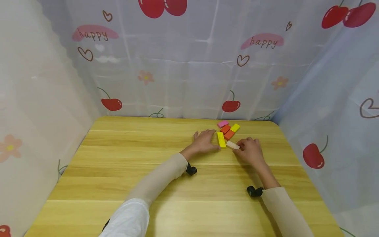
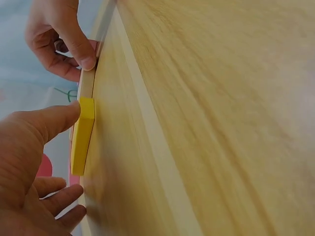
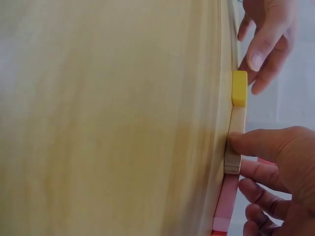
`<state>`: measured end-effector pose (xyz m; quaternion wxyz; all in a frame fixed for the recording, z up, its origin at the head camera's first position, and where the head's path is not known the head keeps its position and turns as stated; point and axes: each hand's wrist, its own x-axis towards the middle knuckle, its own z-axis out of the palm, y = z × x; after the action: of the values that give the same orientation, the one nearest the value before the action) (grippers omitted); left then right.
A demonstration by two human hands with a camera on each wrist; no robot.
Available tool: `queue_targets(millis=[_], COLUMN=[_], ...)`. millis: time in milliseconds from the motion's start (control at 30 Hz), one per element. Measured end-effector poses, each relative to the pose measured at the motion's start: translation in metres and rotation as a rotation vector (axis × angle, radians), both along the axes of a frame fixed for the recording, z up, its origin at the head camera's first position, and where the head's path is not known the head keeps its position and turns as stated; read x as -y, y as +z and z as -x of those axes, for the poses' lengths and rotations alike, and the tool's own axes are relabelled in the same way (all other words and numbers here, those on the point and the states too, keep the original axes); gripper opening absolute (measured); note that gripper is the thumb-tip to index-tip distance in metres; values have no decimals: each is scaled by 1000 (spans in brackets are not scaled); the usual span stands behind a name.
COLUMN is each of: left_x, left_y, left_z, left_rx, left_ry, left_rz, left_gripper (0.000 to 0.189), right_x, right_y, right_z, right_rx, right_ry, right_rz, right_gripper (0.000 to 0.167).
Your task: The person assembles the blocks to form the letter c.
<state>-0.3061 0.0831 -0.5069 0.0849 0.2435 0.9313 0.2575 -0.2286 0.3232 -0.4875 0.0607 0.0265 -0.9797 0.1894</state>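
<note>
My right hand (image 1: 251, 151) pinches a plain wooden block (image 1: 233, 145) between thumb and fingers; the block lies on the table. In the right wrist view the thumb presses the near side of this wooden block (image 3: 236, 123). My left hand (image 1: 204, 142) is spread around a yellow block (image 1: 221, 140), fingers extended. Its thumb is at the block's near end, by the yellow block (image 2: 83, 137) in the left wrist view; whether it touches cannot be told. Close behind lie two red-orange blocks (image 1: 229, 134), a second yellow block (image 1: 235, 127) and a pink block (image 1: 222, 124).
The blocks lie near the far edge of the light wooden table (image 1: 189, 197). In the right wrist view a pink block (image 3: 226, 201) lies past the wooden one. A cherry-printed curtain (image 1: 183, 82) hangs behind the table and along both sides.
</note>
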Motion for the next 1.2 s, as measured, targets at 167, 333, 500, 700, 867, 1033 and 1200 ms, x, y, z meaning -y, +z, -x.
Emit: queue_targets(millis=[167, 333, 500, 700, 867, 1033, 1200], left_x=[-7, -13, -17, -19, -18, -13, -6], left_y=[1, 4, 5, 4, 7, 5, 5], left_z=[1, 1, 3, 6, 11, 14, 14], left_rx=[-7, -11, -7, -23, -30, -27, -25], left_ry=[2, -1, -9, -7, -29, -45, -55], left_rz=[31, 39, 53, 82, 87, 61, 20], left_gripper=[102, 102, 101, 94, 92, 90, 89], right_x=[-2, -5, -9, -14, -19, -22, -22], right_y=[0, 2, -1, -4, -4, -8, -9], right_z=[-2, -6, -9, -11, -11, -11, -10], right_rx=[17, 0, -25, -41, -58, -83, -79], right_ry=[-21, -30, -22, -16, 2, 8, 9], right_rz=[3, 8, 18, 57, 61, 70, 81], right_gripper=[34, 35, 34, 33, 34, 34, 33])
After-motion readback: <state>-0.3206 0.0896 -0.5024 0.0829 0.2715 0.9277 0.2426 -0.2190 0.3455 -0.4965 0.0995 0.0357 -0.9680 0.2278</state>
